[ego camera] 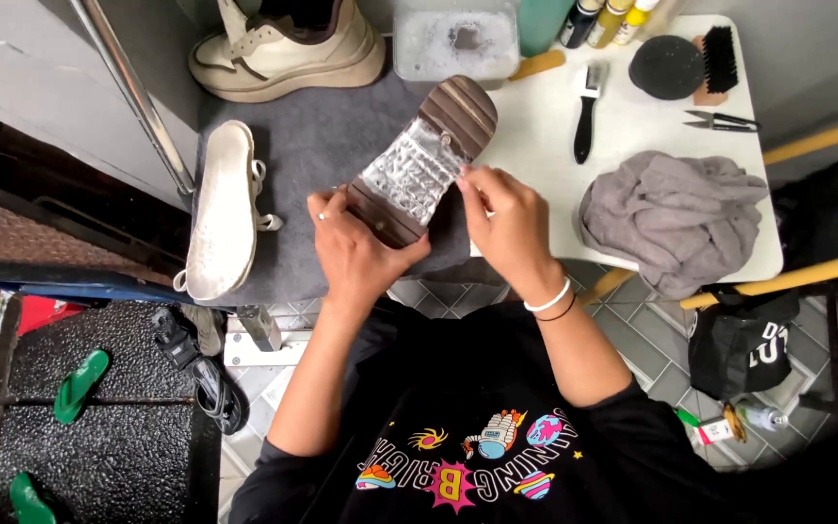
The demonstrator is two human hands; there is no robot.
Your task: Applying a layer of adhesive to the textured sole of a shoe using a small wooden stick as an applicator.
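A brown ribbed insole (463, 112) lies tilted over a grey mat (327, 146), with a clear plastic sheet (412, 173) over its middle. My left hand (356, 250) grips the insole's near end from below. Fingertips of my right hand (504, 221) pinch the plastic sheet's right edge. A cream shoe (225, 209) lies on its side, sole facing left, to the left of my hands. Its mate (288, 49) stands upright at the mat's far edge.
A white table (632, 126) on the right carries a crumpled grey cloth (676, 218), a black-handled brush (586, 116), small scissors (722, 121), a round black tin (666, 66), a bristle brush (720, 58) and bottles. A clear tub (453, 41) of foamy water sits behind. Green sandals (80, 386) lie on the floor at left.
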